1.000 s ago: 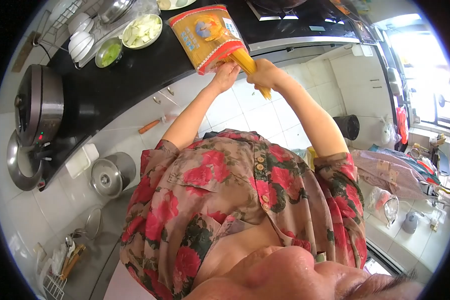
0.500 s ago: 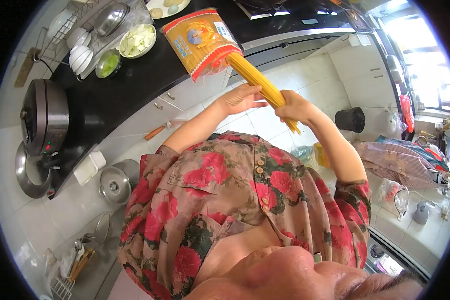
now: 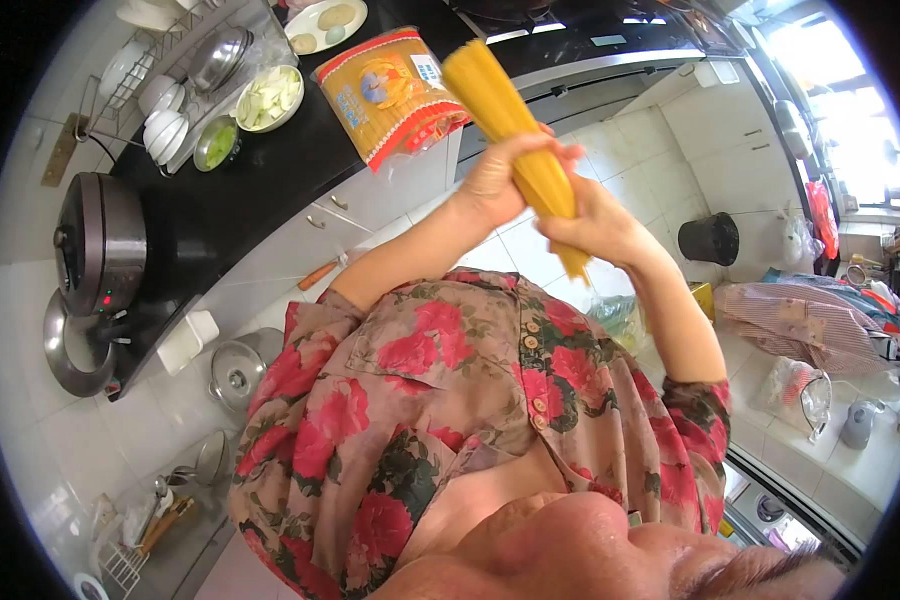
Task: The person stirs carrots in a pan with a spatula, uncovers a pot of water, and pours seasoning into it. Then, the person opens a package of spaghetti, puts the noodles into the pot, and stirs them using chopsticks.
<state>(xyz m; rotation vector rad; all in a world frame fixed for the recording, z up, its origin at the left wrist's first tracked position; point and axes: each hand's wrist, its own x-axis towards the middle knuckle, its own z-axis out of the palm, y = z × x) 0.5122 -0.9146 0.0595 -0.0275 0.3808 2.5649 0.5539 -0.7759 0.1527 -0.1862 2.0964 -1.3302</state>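
Note:
A thick bundle of long yellow dried noodles slants between my hands, clear of its bag. My left hand wraps round the middle of the bundle. Closer to its lower end, my right hand is also closed on the strands. Past my left hand, the orange and red noodle bag lies at the counter's front edge, its clear mouth end towards me. Noodles still show inside the bag.
On the black counter are a bowl of sliced pale vegetables, a bowl of chopped greens, a plate with eggs or similar round items and a cooker. A black bin stands on the floor.
The noodle bundle has come out of the bag, which now rests farther back on the counter. My left hand, loosely open beside the strands before, has closed round them.

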